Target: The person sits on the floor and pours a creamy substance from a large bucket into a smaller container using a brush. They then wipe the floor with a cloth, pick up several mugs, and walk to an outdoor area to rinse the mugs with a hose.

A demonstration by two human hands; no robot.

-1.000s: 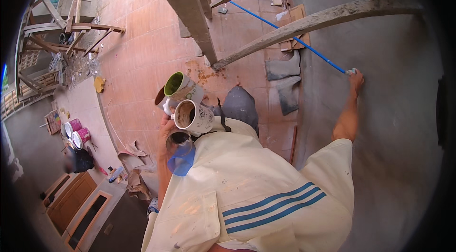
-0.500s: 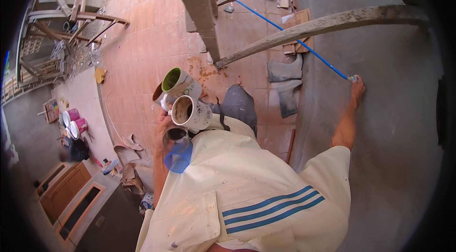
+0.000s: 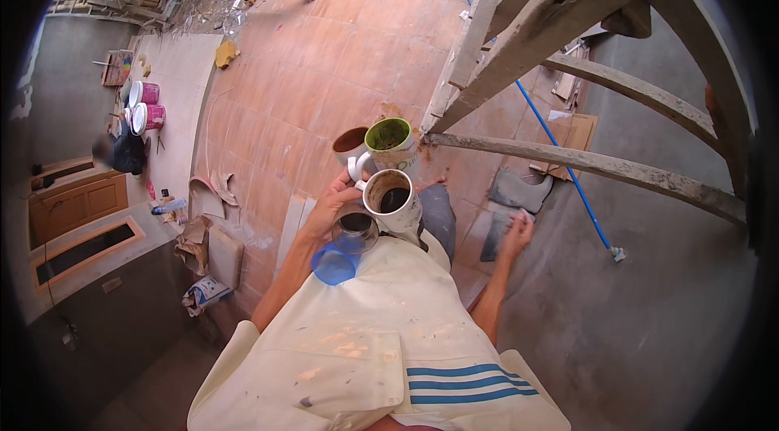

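My left hand point(image 3: 331, 202) is closed round several drinking vessels bunched together at the front of my cream shirt. Among them are a white mug with a green inside point(image 3: 391, 147), a white patterned mug point(image 3: 402, 216) with dark liquid or residue in it, and a brown-lined mug point(image 3: 349, 144) partly hidden behind. Below the fingers hang a clear glass point(image 3: 355, 230) with a dark bottom and a see-through blue cup point(image 3: 334, 265). My right hand point(image 3: 515, 234) is held low on the right, slightly blurred, its fingers apart and nothing visible in them. Beyond it, a blue pipe point(image 3: 572, 175) ends in a pale fitting.
A rough wooden trestle point(image 3: 560, 5) stands ahead on the right, beside a grey wall point(image 3: 649, 334). Dark grey curved pieces point(image 3: 519, 190) lie on the tiled floor point(image 3: 300, 58). Far left are pink-and-white buckets point(image 3: 148, 117), a crouching person point(image 3: 126, 147) and a wooden door panel point(image 3: 79, 208).
My right hand has let go of the blue pipe's end and drawn back toward my body. The view has turned, and the cups now sit nearer its middle, still in my left hand.
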